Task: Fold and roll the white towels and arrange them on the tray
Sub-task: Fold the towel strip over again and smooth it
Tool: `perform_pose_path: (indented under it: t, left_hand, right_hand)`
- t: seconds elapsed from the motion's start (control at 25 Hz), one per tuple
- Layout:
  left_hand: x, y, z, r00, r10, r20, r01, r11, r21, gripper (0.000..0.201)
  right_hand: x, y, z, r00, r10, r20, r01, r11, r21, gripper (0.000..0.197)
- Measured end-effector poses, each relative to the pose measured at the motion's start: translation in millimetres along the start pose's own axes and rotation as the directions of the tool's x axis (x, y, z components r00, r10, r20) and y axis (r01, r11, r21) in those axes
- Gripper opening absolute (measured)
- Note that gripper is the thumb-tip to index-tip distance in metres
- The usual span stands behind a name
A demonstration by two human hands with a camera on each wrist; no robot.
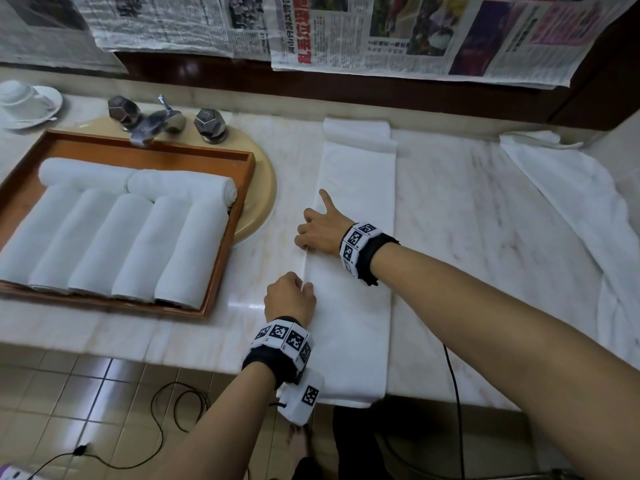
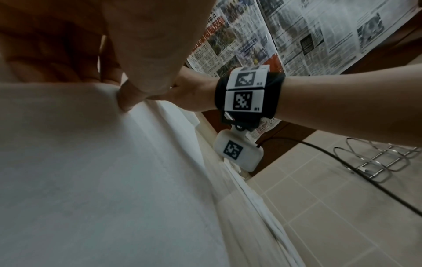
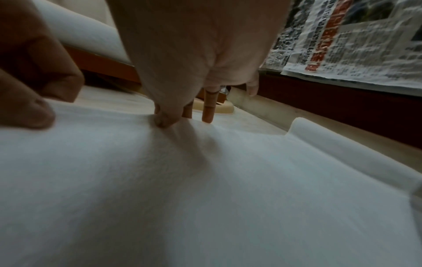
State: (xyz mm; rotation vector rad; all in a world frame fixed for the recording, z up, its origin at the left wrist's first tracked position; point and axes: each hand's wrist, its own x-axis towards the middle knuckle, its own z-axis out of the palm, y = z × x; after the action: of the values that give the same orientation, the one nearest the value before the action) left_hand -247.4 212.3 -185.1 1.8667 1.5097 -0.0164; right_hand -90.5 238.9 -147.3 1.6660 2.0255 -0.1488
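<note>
We lose the loose towel (image 1: 568, 216) past the head view's right edge, the cup (image 1: 20, 98) at its left, and the newspaper (image 1: 398, 32) print blurs.

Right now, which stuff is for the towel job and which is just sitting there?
For the job:
- folded towel, its edge pinched by the left hand and right hand
- tray
- rolled towels on the tray
- loose towel at the right

Just lying about:
- cup and saucer
- tap
- newspapers on the wall
- cable on the floor

Bare counter (image 1: 467, 216) lies between folded towel (image 1: 356, 271) and crumpled towel (image 1: 571, 188); tray (image 1: 221, 271) crowds left.
</note>
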Motion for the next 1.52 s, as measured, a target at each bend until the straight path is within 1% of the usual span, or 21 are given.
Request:
perform_pose_path:
  t: [0.12, 0.2, 0.28, 0.36, 0.4, 0.48, 0.52, 0.56, 0.6, 0.68, 0.72, 0.76, 0.8, 0.88, 0.92, 0.96, 1.04, 1.08, 1.12, 1.28, 1.52]
  left_hand:
    - [2, 5, -3, 0.998, -0.035, 0.050, 0.034, 0.999, 0.016, 0.018]
    - [6, 12, -8, 0.993, -0.069, 0.095, 0.065, 0.997, 0.046, 0.027]
    - [13, 23, -12, 0.998, -0.039, 0.057, 0.030, 0.989, 0.148, 0.043]
    - [24, 43, -6, 0.991, 0.135, 0.008, -0.135, 0.978, 0.157, 0.058]
    - [29, 55, 2, 0.962, 0.267, 0.062, -0.274, 0.951, 0.145, 0.063]
    - [41, 73, 19, 0.800, 0.522, 0.296, -0.576, 0.807, 0.131, 0.062]
    - [50, 75, 25, 0.709, 0.578, 0.404, -0.678, 0.716, 0.164, 0.060]
    - [62, 71, 29, 0.673, 0.583, 0.455, -0.719, 0.659, 0.220, 0.058]
    - [74, 67, 30, 0.712, 0.546, 0.442, -0.690, 0.663, 0.291, 0.058]
    - [95, 65, 25, 0.918, 0.308, 0.249, -0.384, 0.847, 0.369, 0.062]
    - [101, 71, 19, 0.973, 0.160, 0.167, -0.208, 0.919, 0.335, 0.065]
    - [103, 80, 16, 0.982, 0.126, 0.142, -0.164, 0.939, 0.302, 0.066]
    - [102, 91, 18, 0.957, 0.240, 0.163, -0.277, 0.921, 0.272, 0.066]
    - [101, 108, 27, 0.753, 0.563, 0.341, -0.647, 0.727, 0.231, 0.060]
    - [108, 112, 30, 0.670, 0.610, 0.424, -0.727, 0.655, 0.206, 0.058]
    - [117, 113, 28, 0.684, 0.576, 0.448, -0.712, 0.662, 0.235, 0.057]
    - [134, 110, 17, 0.880, 0.382, 0.282, -0.462, 0.828, 0.319, 0.058]
    - [137, 108, 9, 0.929, 0.293, 0.228, -0.359, 0.865, 0.351, 0.059]
    - [134, 104, 5, 0.920, 0.316, 0.230, -0.385, 0.839, 0.386, 0.059]
    - [109, 86, 8, 0.745, 0.478, 0.465, -0.657, 0.645, 0.389, 0.059]
    - [157, 113, 12, 0.765, 0.460, 0.451, -0.641, 0.610, 0.466, 0.060]
  right_hand:
    - [0, -12, 19, 0.993, 0.090, -0.075, -0.082, 0.991, 0.109, 0.024]
    - [-15, -21, 36, 0.966, 0.248, -0.071, -0.216, 0.926, 0.310, 0.042]
    - [-37, -25, 57, 0.898, 0.438, 0.027, -0.396, 0.781, 0.482, 0.057]
    - [-58, -22, 77, 0.801, 0.576, 0.162, -0.553, 0.609, 0.568, 0.062]
    - [-65, -18, 86, 0.769, 0.604, 0.211, -0.595, 0.553, 0.584, 0.064]
    - [-73, -14, 98, 0.758, 0.605, 0.244, -0.610, 0.525, 0.594, 0.068]
    - [-75, -12, 101, 0.762, 0.598, 0.248, -0.607, 0.525, 0.597, 0.069]
    - [-76, -12, 103, 0.764, 0.594, 0.251, -0.605, 0.525, 0.599, 0.071]
    - [-76, -10, 102, 0.763, 0.594, 0.254, -0.605, 0.519, 0.604, 0.073]
    - [-77, -8, 101, 0.757, 0.601, 0.257, -0.608, 0.502, 0.615, 0.078]
    - [-77, -5, 100, 0.751, 0.610, 0.252, -0.609, 0.494, 0.621, 0.081]
    - [-77, -3, 97, 0.745, 0.621, 0.245, -0.610, 0.484, 0.627, 0.084]
    - [-77, 2, 95, 0.739, 0.629, 0.241, -0.611, 0.475, 0.634, 0.087]
    - [-76, 12, 91, 0.738, 0.626, 0.253, -0.616, 0.471, 0.631, 0.093]
    - [-75, 17, 89, 0.739, 0.622, 0.260, -0.621, 0.477, 0.622, 0.096]
    - [-74, 21, 88, 0.740, 0.621, 0.258, -0.624, 0.490, 0.609, 0.097]
    - [-72, 25, 86, 0.737, 0.626, 0.253, -0.628, 0.498, 0.597, 0.091]
    - [-70, 25, 85, 0.735, 0.624, 0.264, -0.631, 0.490, 0.601, 0.086]
    - [-67, 22, 85, 0.733, 0.616, 0.288, -0.638, 0.475, 0.606, 0.081]
    - [-55, 19, 88, 0.727, 0.589, 0.352, -0.653, 0.438, 0.618, 0.074]
    - [-28, 75, 89, 0.732, 0.572, 0.371, -0.657, 0.449, 0.605, 0.070]
